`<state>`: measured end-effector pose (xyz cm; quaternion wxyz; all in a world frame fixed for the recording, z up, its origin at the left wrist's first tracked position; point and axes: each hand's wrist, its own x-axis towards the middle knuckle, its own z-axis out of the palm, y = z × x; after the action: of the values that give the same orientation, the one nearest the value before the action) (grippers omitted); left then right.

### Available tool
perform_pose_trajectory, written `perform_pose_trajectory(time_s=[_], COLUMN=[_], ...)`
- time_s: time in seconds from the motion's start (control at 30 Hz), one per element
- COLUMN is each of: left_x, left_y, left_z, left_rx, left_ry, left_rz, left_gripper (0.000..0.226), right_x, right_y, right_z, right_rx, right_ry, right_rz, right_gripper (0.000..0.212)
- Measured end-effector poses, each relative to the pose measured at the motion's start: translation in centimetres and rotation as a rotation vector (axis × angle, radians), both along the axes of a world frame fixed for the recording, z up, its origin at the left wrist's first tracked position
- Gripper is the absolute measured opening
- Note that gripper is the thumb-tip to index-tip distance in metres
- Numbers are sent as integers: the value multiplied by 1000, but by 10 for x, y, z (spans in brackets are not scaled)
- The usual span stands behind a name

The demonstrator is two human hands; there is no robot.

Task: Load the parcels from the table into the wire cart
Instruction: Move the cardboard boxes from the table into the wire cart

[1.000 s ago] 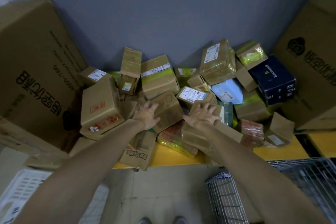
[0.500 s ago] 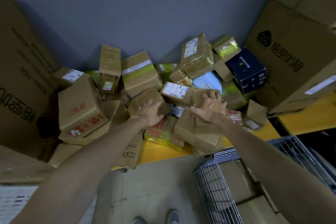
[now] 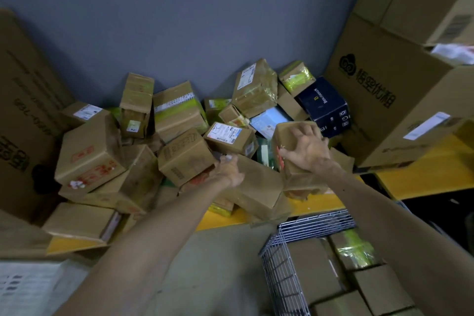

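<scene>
The right hand point(image 3: 305, 152) clamps a small cardboard box point(image 3: 287, 136) from above, fingers spread and curled over its top and far edge, thumb on the near side; the box sits tilted at the right front of the pile, seemingly just off the parcels under it. The left hand point(image 3: 229, 170) reaches to the flat brown box point(image 3: 252, 187) beside it; its fingers are blurred, so I cannot tell whether they grip or only touch.

To do this step well, I would lift the small box straight up before swinging it right, since its neighbours lean on one another; the left hand is best used to steady the flat box, which overhangs the edge of the yellow table point(image 3: 223, 222); then lower the load into the wire cart point(image 3: 316, 224) just below the table edge, onto the boxes already there, not dropped.

Counted: about twenty parcels point(image 3: 177, 110) on the table, the overlap forbidding an exact figure; among them one navy box point(image 3: 324, 106) and one light-blue parcel point(image 3: 268, 120); four boxes visible in the cart, the right arm hiding more of it; one cart; at least three big printed cartons point(image 3: 379, 100) flanking the pile.
</scene>
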<state>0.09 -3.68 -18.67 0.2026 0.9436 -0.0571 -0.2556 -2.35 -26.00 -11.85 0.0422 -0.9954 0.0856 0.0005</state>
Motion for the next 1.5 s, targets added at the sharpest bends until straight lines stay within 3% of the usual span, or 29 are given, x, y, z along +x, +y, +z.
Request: perform_pose_trajectory(time_s=[0.17,0.27,0.37,0.5,0.6,0.8,1.0,1.23,1.5], left_x=[-19,-22,-21,-10,7,8,2,-3,-19], left_y=[-65,-95,-117,-146,-158,-161,-167,-152,-121], left_z=[-4,-15,-21,-23,-37,-61,-67,-59,-41], left_rx=[-36,-172,-189,79,196,120,115,168,184], left_ry=[96,205,215,154,188,224,157,81,29], left_rz=[260,369,391,473,442,642,664,686,544], left_gripper=[77,66,56,89,98,115,107,113,112], right_x=[0,3,12,26,36,53,50,44,21], right_y=[-52,-80,-98,-109,-112,-118,-127,-128,-124], right_z=[-10,-17,-22,-29,-41,-64,-91,-103,-86], right_rx=[-22,-18,1,37,38,-11,-40,46,85], right_ry=[40,62,40,27,32,87,98,101,77], right_rz=[82,147,187,226,275,322,347,284,214], right_gripper=[86,85,84,85,85,89,90,87,87])
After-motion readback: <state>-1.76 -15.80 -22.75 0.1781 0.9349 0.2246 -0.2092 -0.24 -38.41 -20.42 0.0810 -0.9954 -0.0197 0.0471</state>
